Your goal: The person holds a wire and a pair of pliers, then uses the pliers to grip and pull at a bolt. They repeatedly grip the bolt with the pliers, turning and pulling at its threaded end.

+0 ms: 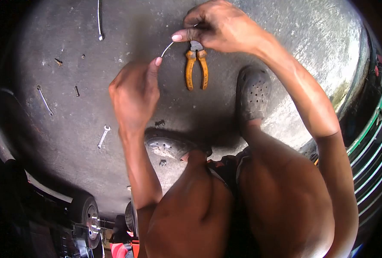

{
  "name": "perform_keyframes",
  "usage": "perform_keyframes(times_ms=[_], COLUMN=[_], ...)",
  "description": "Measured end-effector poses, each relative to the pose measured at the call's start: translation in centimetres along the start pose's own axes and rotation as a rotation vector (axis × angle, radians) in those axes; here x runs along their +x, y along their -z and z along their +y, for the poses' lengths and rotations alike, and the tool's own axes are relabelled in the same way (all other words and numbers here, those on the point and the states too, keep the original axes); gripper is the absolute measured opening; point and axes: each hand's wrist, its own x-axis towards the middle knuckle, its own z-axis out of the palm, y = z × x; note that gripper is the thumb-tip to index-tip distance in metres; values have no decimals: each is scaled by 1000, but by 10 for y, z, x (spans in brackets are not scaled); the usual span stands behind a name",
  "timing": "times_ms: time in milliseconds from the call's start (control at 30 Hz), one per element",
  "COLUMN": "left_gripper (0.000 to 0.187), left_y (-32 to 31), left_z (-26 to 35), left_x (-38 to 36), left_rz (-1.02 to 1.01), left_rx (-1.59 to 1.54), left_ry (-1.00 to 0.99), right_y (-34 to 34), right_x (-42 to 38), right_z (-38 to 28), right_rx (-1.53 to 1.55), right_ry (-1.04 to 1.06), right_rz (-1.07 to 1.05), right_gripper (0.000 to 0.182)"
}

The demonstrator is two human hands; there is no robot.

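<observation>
A short, thin piece of silvery wire [167, 49] runs, slightly curved, between my two hands. My left hand [137, 90] is closed, pinching its lower end by the thumb; the other fingers are hidden behind the hand. Higher up and to the right, my right hand [221, 28] pinches the other end between thumb and fingers. Just below the right hand, a pair of pliers with orange handles [191, 71] lies on the concrete floor [126, 26], handles spread toward me. The hand partly overlaps the plier head in view.
Several wrenches lie on the left, among them a small spanner [103, 137] and a long one [100, 21]. Bolts [76, 91] are scattered nearby. A wheel [90, 217] stands at lower left; green and white bars [367, 150] line the right. My clogs [254, 92] flank the work.
</observation>
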Motion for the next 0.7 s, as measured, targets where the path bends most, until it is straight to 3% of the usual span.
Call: perform_keyframes(times_ms=[33,133,233,267,300,367,433,533,633,667,700], left_gripper=[28,30,34,33,32,29,26,21,25,25,24], left_y=[-1,-4,-19,-21,-28,-45,-70,-69,-65,-57,-54], left_z=[1,7,1,8,14,25,31,32,9,5,-3], left_x=[-1,-5,-14,-15,-16,-20,-26,-27,-31,-30,-30], left_rz=[-3,-140,-210,-253,-281,-336,-380,-605,-515,-531,-468], left_rx=[-5,-156,-439,-503,-548,-633,-793,-594,-456,-445,-382], left_ry=[7,227,347,407,383,337,112,119,70,214,203], right_y=[0,23,-12,-19,-26,-23,-32,-28,-11,-7,-4], right_x=[0,-4,-40,-52,-64,-81,-92,-113,-133,-138,-142], right_z=[0,-9,19,15,12,-9,-22,-24,-20,-19,-19], right_rx=[11,79,408,585,761,1012,1196,1078,955,889,821], right_ry=[11,-305,-449,-470,-493,-608,-728,-847,-815,-753,-690], right_rz=[9,-214,214,236,264,36,-26,161,352,407,462], right_gripper=[47,46,46,48,51,49,45,45,47,47,47])
